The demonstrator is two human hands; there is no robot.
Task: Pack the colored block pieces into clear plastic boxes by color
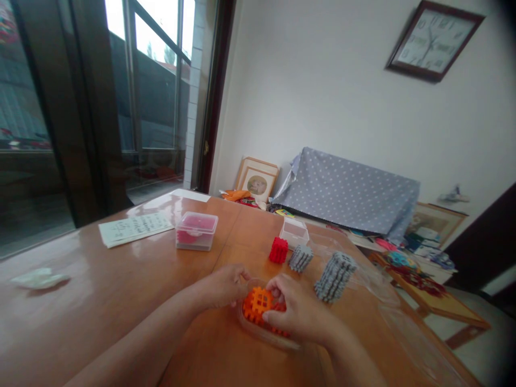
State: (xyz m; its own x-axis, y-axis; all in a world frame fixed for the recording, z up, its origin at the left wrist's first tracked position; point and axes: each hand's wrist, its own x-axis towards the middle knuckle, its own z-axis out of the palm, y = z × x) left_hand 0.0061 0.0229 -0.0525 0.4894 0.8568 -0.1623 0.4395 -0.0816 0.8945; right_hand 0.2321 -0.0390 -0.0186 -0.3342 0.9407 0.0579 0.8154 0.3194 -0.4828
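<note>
A clear plastic container (264, 334) sits on the table in front of me. Inside it lie orange notched interlocking pieces (257, 304) and, partly behind my fingers, red notched pieces (281, 329). My left hand (228, 286) is at the container's left rim, its fingers curled and closed around the edge. With thumb and fingers bent, my right hand (300, 309) reaches over the right side and grips the edge of the orange pieces. Beyond my hands stand a red stack of pieces (278, 250), a short grey stack (301, 258) and a taller, leaning grey stack (335, 277).
A lidded clear box with pink pieces (196, 231) stands on the wooden table (193, 344), beside written papers (135, 228). Behind the red stack is another clear box (294, 233). Crumpled white tissue (39, 278) lies far left. Clear plastic packaging (373, 279) spreads along the right edge.
</note>
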